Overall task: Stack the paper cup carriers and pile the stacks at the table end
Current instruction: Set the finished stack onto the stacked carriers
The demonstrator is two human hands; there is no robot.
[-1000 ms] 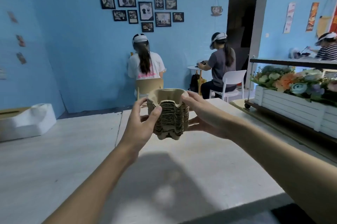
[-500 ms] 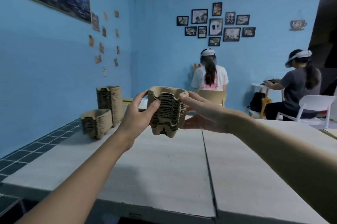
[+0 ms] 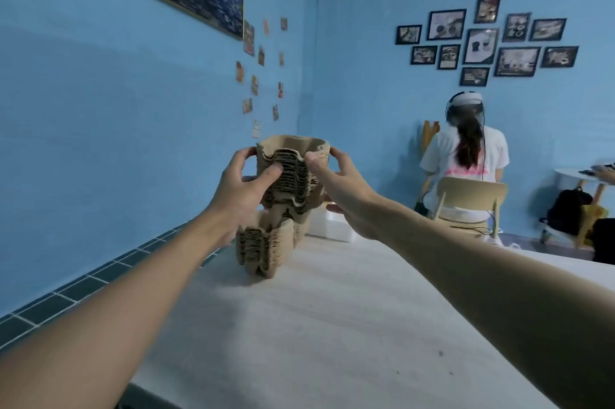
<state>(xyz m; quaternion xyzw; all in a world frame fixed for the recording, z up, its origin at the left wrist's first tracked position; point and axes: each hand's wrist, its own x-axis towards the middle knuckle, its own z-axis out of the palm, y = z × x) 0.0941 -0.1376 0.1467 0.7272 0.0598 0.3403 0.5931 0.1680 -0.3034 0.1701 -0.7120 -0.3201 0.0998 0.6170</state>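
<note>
Aloft, carrier stack (image 3: 294, 175), fingers (image 3: 272, 172) clasping both sides

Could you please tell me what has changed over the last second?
The held stack was carried left across the table and now hangs over the resting stack at its end. Nothing was let go: left hand and right hand still grip it.
</note>
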